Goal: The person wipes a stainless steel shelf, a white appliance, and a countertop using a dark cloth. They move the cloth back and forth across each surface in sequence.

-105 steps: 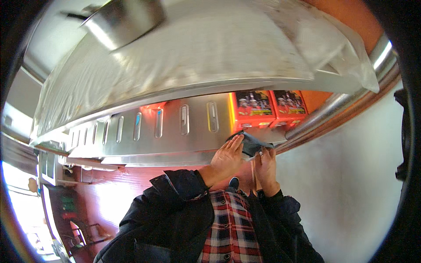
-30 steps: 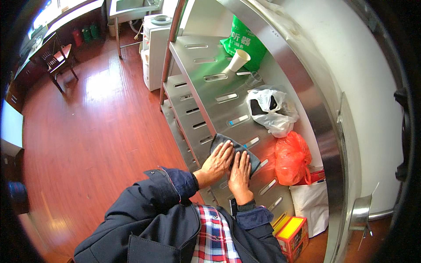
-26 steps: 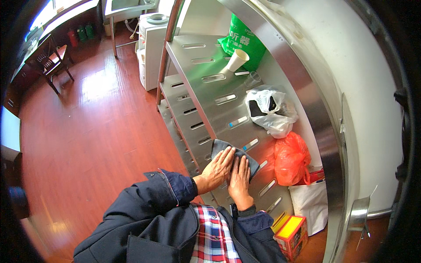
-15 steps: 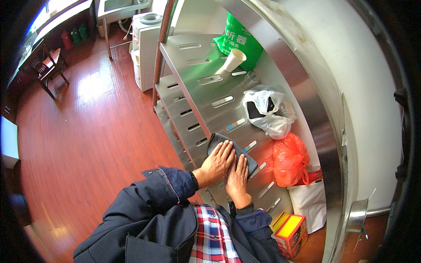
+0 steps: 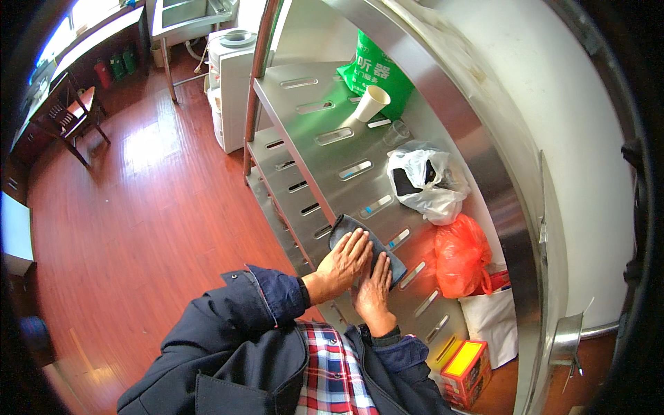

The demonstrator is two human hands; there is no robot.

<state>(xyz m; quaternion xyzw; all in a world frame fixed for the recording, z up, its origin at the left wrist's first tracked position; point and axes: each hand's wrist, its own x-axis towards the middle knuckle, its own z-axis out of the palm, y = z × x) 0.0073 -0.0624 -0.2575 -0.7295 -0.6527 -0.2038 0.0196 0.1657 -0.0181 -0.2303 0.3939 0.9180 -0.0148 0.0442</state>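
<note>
A folded dark grey cloth lies on the upper slotted metal shelf, close to its left edge. My left hand rests flat on it with the fingers stretched out. Just to the right, my right hand also presses flat on the cloth, its fingers extended and pointing away from me. Both hands touch the cloth from above, and the part beneath them is hidden.
Along the shelf's right side are a green bag, a pale paper cup, a clear cup, a white plastic bag and a red plastic bag. Nearer stand a white bag and a red-yellow box. A metal post rises far left.
The view has shifted slightly, so the shelf and its items sit a little lower in the picture. My hands and the cloth keep nearly the same place on the shelf.
</note>
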